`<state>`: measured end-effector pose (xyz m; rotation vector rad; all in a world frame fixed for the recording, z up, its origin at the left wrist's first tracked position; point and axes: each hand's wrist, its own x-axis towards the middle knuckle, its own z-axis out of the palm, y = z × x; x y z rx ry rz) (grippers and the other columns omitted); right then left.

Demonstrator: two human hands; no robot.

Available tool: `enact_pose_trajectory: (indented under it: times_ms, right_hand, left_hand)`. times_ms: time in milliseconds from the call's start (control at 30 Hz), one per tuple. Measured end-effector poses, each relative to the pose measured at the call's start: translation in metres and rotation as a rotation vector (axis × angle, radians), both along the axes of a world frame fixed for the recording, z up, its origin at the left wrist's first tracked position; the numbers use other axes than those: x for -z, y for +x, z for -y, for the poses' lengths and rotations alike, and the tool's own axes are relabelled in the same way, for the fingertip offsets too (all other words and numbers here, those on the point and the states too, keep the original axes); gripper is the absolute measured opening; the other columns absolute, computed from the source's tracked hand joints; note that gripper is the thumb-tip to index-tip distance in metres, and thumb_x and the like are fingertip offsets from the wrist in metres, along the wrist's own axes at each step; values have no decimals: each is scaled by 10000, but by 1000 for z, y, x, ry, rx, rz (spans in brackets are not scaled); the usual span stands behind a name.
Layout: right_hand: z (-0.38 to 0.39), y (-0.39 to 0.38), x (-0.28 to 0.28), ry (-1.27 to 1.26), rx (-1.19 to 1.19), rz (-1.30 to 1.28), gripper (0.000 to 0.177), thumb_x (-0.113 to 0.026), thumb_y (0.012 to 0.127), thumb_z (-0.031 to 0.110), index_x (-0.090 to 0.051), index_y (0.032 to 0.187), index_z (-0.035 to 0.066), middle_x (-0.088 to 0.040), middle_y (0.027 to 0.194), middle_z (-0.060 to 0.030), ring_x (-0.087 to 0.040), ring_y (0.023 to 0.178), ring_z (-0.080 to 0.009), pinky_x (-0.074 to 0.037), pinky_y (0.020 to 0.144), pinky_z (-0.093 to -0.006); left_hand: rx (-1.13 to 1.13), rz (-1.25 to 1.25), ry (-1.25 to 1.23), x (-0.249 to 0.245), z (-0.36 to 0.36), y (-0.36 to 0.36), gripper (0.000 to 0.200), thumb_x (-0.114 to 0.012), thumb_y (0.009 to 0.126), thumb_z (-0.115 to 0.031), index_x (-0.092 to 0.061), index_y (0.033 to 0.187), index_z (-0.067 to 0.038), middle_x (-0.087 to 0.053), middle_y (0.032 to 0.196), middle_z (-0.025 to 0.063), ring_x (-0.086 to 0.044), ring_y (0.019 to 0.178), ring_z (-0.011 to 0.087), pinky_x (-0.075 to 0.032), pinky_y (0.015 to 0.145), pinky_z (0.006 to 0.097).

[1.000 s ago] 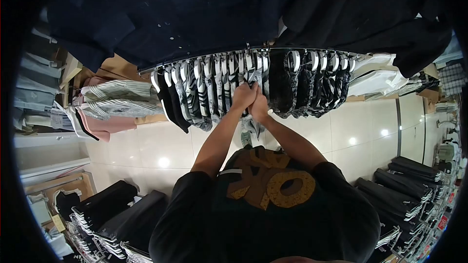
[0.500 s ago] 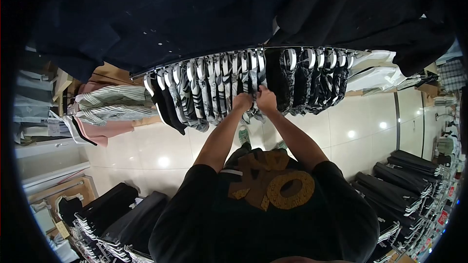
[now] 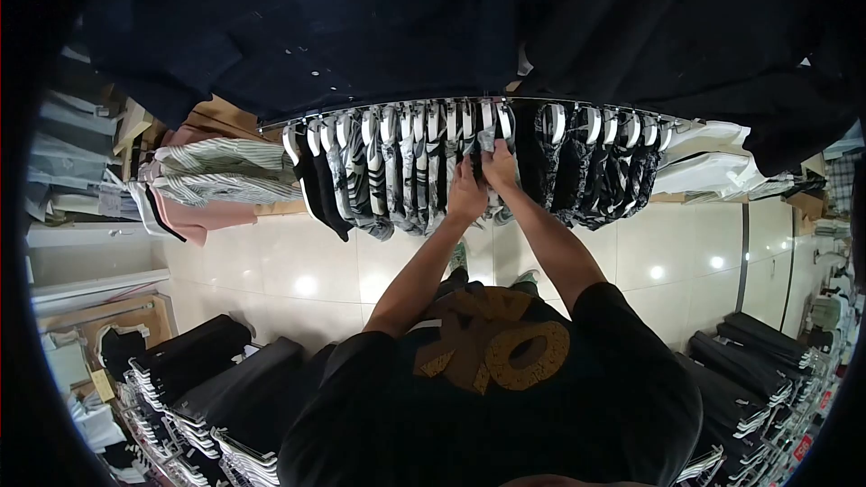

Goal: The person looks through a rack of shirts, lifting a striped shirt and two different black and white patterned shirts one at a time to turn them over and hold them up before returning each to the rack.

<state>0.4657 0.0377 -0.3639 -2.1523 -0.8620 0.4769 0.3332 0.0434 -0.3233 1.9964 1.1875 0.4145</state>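
Note:
A row of black, white and grey patterned shirts (image 3: 392, 171) hangs on white hangers from a metal rail (image 3: 379, 105) in front of me. My left hand (image 3: 465, 196) is at the front edges of the shirts near the row's middle, its fingers pointing up and closed on the edge of one. Just to its right and slightly higher, my right hand (image 3: 498, 168) is closed on the edge of a grey patterned shirt, below its hanger (image 3: 505, 123). The fingertips of both hands are partly hidden among the fabric.
Dark garments (image 3: 361, 18) hang above the rail. Striped shirts (image 3: 225, 167) and a pink garment (image 3: 212, 214) are at left, white clothes (image 3: 704, 162) at right. Behind me stand racks of dark trousers (image 3: 230, 379) on both sides. Pale tiled floor (image 3: 649, 248) lies between.
My right hand has moved up along the shirt toward its hanger. The left hand's fingers now reach upward rather than curling in a fist. The view has shifted slightly.

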Motion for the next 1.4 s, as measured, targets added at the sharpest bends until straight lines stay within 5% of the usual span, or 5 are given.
enact_pose_trajectory:
  times_ms: [367,567,700,833,1400]
  right_hand:
    - [197,36,-156,104,-199,-5,266,-776,917,235,-650,925,0,-651,752,-230,-658,675,-414,-510,625,-447]
    - [306,117,-343,16,-473,-210,245,-820,910,199,-658,911,15,-517,672,0,-442,638,-63,-388,548,-285]
    - [332,120,-398,249,-325,208,198,-798,898,111,-680,984,-22,-667,835,-55,-593,760,-113,-481,681,-288]
    - [347,93,-378,624,-311,926,430,-882,755,129,-717,1148,72,-682,1196,-111,-650,1051,-305,-506,883,-405]
    - [397,157,-352,712,-183,890,452,-899,723,46,-693,1125,60,-683,1093,-124,-658,993,-315,-534,857,-391]
  left_hand:
    - [7,192,154,-105,61,-29,673,-695,968,-212,-402,1528,18,-488,1477,297,-489,1358,480,-427,1128,494]
    - [518,282,406,-263,101,4,701,-751,943,-345,-469,1524,-75,-619,1346,292,-657,1169,430,-544,971,466]
    - [521,243,353,-331,134,31,396,-677,1008,-362,-580,1051,19,-659,689,235,-675,661,455,-517,609,523]
    - [371,245,384,-360,166,50,396,-662,1023,-336,-583,1023,52,-643,692,264,-664,696,482,-511,627,520]
    - [303,412,122,-397,251,11,342,-697,1020,-249,-664,1223,24,-736,909,107,-625,800,107,-521,739,291]
